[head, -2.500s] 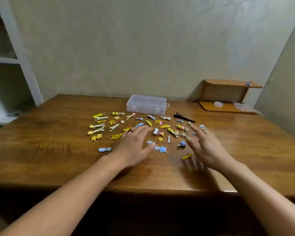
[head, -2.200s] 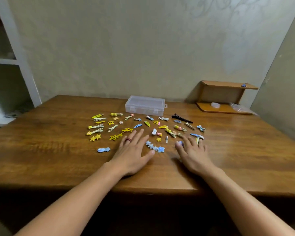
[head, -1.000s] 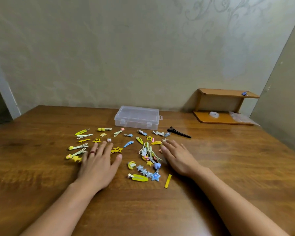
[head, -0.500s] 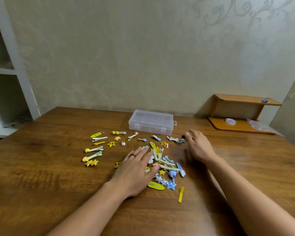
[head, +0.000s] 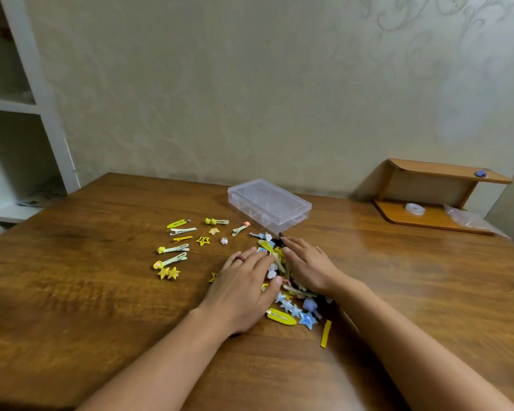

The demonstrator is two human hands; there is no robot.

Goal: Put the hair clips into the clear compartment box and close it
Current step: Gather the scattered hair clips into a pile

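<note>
though flat, hands (head: 279, 277) around clips (head: 288, 304)

The wooden counter (head: 86, 292) carries scattered hair clips (head: 175, 249) left of the hands, a clear box (head: 269, 204) beyond them.

Pale wall (head: 250, 84) straight ahead, faint swirling pattern in relief, most visible toward the upper right. White shelving unit (head: 27, 114) off to the left, open compartments, something small and blurred low down. Dark, glossy wooden table (head: 86, 292) filling the lower half, grain running across, soft glare on its right side. Small wooden shelf (head: 439, 197) at the far right corner against the wall, sloped top, flat base. Roll of clear tape (head: 414, 208) on that base, crumpled clear plastic bag (head: 466, 219) just beside it, tiny blue item (head: 482, 172) up on top. Dim, even light.
</note>
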